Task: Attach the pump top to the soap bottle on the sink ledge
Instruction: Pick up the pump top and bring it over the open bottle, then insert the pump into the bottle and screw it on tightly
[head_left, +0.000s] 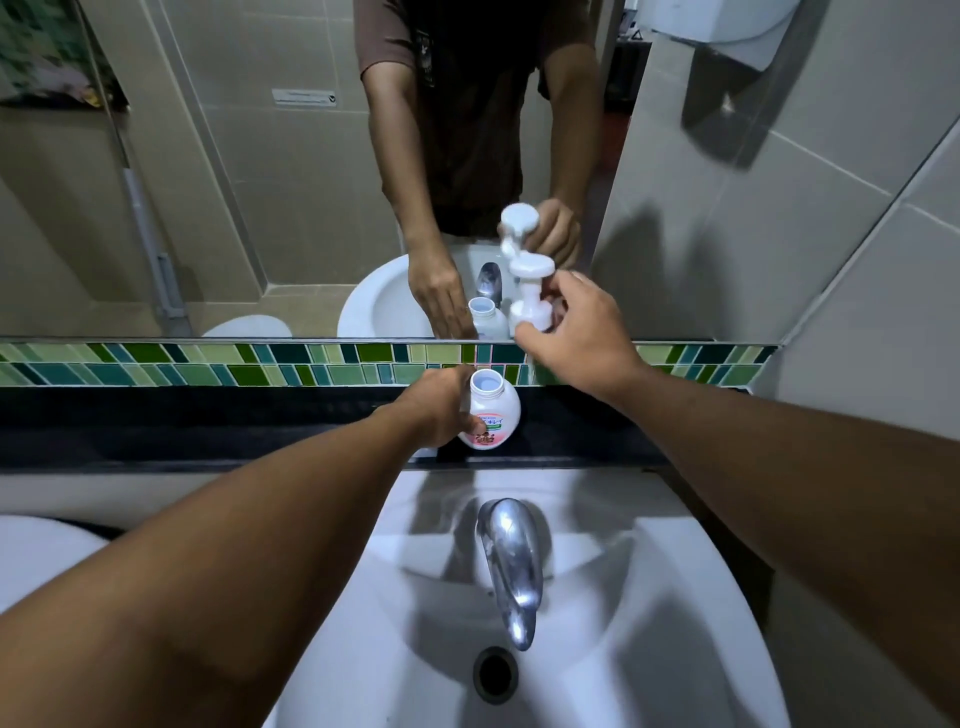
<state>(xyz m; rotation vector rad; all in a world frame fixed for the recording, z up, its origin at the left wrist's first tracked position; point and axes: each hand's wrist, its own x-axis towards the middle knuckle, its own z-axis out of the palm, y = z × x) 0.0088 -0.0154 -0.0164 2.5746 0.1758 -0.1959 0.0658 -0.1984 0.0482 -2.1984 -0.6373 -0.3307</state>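
Standing uncapped on the dark sink ledge (260, 426) beyond the tap (511, 561), the soap bottle (491, 413) is gripped at its left side by the left hand (441, 410), while the white pump top (530, 299) is held raised just right of it, against the mirror (234, 182), by the right hand (576, 332).

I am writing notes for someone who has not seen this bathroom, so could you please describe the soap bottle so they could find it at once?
Start at the white sink with the chrome tap; directly behind it runs a dark ledge under a band of green tiles. The soap bottle stands there, steadied by the left hand. It is white, rounded, pink-labelled, and open-necked; its pump top is held above it.
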